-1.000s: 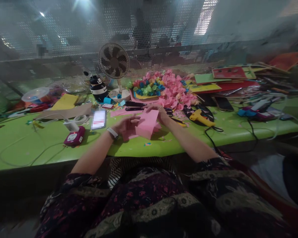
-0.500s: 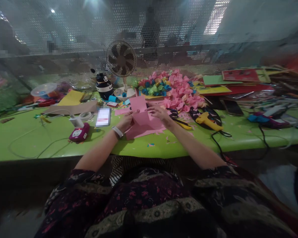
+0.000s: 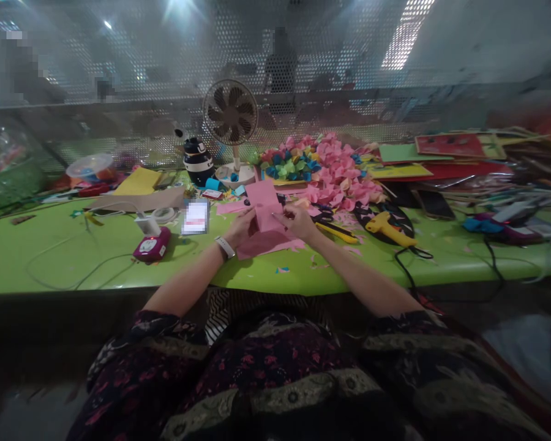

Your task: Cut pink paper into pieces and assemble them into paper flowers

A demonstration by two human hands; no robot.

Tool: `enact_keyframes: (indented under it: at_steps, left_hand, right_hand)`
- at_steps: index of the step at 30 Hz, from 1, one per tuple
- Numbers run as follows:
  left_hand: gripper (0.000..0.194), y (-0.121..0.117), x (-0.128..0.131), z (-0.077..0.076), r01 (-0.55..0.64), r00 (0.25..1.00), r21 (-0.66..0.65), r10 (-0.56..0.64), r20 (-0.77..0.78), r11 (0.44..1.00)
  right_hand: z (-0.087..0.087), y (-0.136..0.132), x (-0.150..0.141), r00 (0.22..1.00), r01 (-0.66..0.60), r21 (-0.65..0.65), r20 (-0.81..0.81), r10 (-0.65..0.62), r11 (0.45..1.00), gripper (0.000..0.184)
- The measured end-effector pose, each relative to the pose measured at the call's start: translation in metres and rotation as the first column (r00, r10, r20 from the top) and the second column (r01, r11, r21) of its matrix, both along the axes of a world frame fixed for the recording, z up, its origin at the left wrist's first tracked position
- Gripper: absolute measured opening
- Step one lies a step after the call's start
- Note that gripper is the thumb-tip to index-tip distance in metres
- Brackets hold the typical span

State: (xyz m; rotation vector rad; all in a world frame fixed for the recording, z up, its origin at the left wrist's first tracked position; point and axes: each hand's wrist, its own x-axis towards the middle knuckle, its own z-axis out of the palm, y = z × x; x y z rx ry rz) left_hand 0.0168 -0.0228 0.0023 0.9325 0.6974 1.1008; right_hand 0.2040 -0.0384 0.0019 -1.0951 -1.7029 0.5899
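A folded piece of pink paper [image 3: 263, 199] stands raised over the table, its lower left edge held between the fingers of my left hand [image 3: 242, 226]. At its right side my right hand [image 3: 299, 222] is closed in a pinch, fingertips against the paper. A small pale tip shows at those fingertips; what it belongs to is too small to name. More pink paper [image 3: 269, 242] lies flat on the green table [image 3: 257, 275] beneath both hands. Scissors [image 3: 322, 214] and a yellow cutter knife [image 3: 337, 233] lie just right of my right hand.
Behind the hands is a heap of pink paper flowers [image 3: 333, 168], with blue and green ones [image 3: 289, 166] beside it. A fan [image 3: 231, 113] and a dark bottle [image 3: 198, 162] stand at the back. A yellow glue gun [image 3: 388, 229] lies right; a phone [image 3: 195, 217] and purple socket box [image 3: 152, 246] lie left.
The pink paper has been turned more upright in my left hand. My right hand let go of its upper edge, moved to its right side with fingers spread, and now pinches there. The view shifted left.
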Motion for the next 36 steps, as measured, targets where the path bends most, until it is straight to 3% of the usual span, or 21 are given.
enact_keyframes:
  at_steps: [5, 12, 29, 34, 36]
  left_hand:
    - [0.036, -0.008, 0.002, 0.007, 0.075, 0.991, -0.07, -0.067, 0.113, 0.995]
    - [0.059, -0.007, -0.002, -0.002, 0.123, 0.988, 0.152, -0.136, 0.075, 0.981]
    - [0.053, -0.007, 0.002, -0.001, 0.09, 0.986, 0.192, -0.115, 0.123, 0.977]
    - [0.049, -0.005, -0.002, -0.002, 0.072, 0.993, 0.188, -0.088, 0.076, 0.98]
    - [0.052, -0.005, -0.003, -0.002, 0.089, 0.995, 0.179, -0.097, 0.038, 0.98]
  right_hand:
    - [0.001, -0.001, -0.001, 0.998, 0.033, 0.024, 0.057, -0.035, 0.999, 0.049]
    - [-0.005, 0.0, 0.0, 1.0, -0.015, -0.026, 0.013, 0.015, 1.0, 0.047]
    - [-0.007, 0.0, -0.003, 0.999, -0.037, -0.027, -0.015, 0.037, 0.999, 0.047]
    - [-0.004, 0.002, -0.002, 0.976, 0.056, -0.122, -0.202, -0.08, 0.991, 0.048]
    - [-0.003, 0.004, -0.001, 0.954, 0.027, -0.164, -0.289, -0.074, 0.986, 0.05]
